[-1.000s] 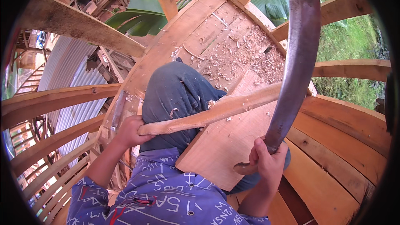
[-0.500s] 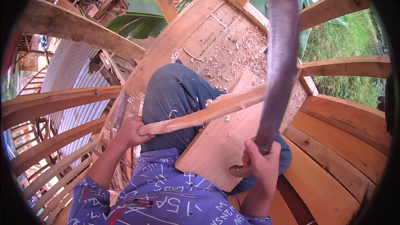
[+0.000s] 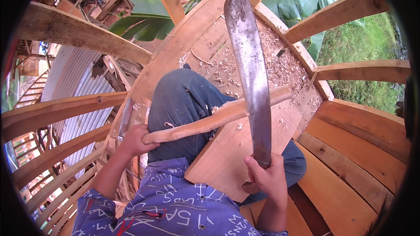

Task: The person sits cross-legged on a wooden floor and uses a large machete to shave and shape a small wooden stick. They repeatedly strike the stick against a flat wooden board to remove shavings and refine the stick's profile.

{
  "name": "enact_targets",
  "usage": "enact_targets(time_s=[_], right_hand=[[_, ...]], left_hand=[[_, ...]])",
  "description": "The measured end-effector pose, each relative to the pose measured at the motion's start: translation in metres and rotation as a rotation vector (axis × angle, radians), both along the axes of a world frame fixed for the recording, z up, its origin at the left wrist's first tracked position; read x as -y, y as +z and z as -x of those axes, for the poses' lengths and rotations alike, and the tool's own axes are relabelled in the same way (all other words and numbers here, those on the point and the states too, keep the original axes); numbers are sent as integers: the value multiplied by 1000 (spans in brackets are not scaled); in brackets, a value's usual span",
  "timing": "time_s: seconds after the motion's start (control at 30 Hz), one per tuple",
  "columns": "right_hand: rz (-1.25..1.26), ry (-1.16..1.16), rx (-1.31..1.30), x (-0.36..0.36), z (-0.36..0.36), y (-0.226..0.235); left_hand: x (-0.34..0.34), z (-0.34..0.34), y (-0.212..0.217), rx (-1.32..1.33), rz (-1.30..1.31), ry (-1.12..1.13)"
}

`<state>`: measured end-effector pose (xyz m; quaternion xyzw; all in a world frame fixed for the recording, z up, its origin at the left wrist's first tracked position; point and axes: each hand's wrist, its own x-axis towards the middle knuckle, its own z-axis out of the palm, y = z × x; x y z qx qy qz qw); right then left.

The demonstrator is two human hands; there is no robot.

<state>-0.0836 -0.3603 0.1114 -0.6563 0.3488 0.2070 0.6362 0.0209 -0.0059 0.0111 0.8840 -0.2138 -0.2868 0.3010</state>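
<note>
My left hand [image 3: 136, 140] is wrapped round the near end of a roughly shaped wooden stick [image 3: 197, 127], which slants up to the right across my thigh and above a board. In my right hand [image 3: 267, 175] is a machete [image 3: 251, 57], gripped by its handle. Its broad, dark-stained blade points away from me and crosses in front of the stick. Whether the blade touches the wood, I cannot tell. A flat pale board [image 3: 227, 159] lies slanted under the stick, against my legs. Fresh shavings cling to the stick's upper edge.
Wood shavings [image 3: 275, 59] litter the plank floor [image 3: 210, 26] ahead. Curved wooden ribs [image 3: 65, 105] rise on both sides, with side planks [image 3: 354, 153] at the right. Outside are corrugated metal sheets [image 3: 83, 83], banana leaves [image 3: 148, 13] and grass [image 3: 358, 39].
The machete has swung leftward and down from the right, its blade now crossing the stick. The stick has barely shifted in my left hand.
</note>
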Motion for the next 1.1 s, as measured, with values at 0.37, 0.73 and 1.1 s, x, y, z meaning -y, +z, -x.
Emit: enact_targets(time_s=[0.37, 0.73, 1.1], right_hand=[[20, -118, 69, -2, -7, 12], [-51, -43, 79, -3, -11, 18], [-451, -54, 65, 6, -5, -3]], left_hand=[[0, -1, -6, -32, 64, 17], [-1, -2, -4, -12, 41, -6], [-4, -6, -4, -39, 47, -22]])
